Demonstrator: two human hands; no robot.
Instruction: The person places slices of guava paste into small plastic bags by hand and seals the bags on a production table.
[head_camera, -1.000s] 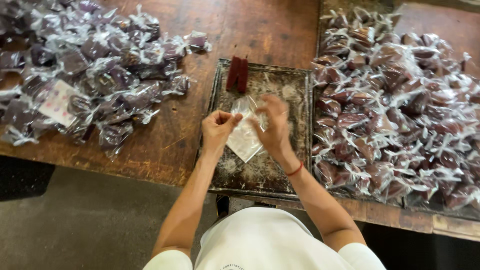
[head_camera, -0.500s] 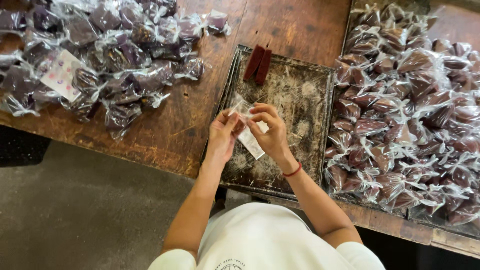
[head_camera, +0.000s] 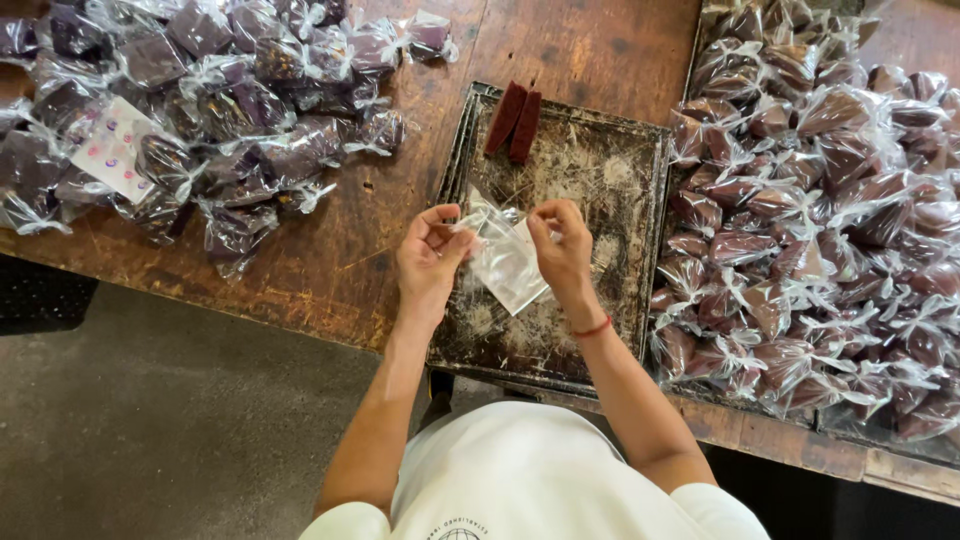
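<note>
Both hands hold a small clear plastic bag (head_camera: 505, 262) above a worn metal baking tray (head_camera: 610, 170). My left hand (head_camera: 430, 255) pinches the bag's left top edge. My right hand (head_camera: 562, 240), with a red band on its wrist, pinches the right top edge. The bag looks empty and hangs down between them. Two dark red candy bars (head_camera: 515, 122) lie side by side at the tray's far left corner.
A pile of bagged purple sweets (head_camera: 200, 110) covers the wooden table (head_camera: 330, 270) at the left, with a white patterned packet (head_camera: 108, 150) among them. A larger heap of bagged brown-red sweets (head_camera: 820, 210) fills the right. Grey floor lies below the table edge.
My hands moved slightly apart and the bag now hangs spread between them. The view shifted a little, with the tray sitting more to the centre.
</note>
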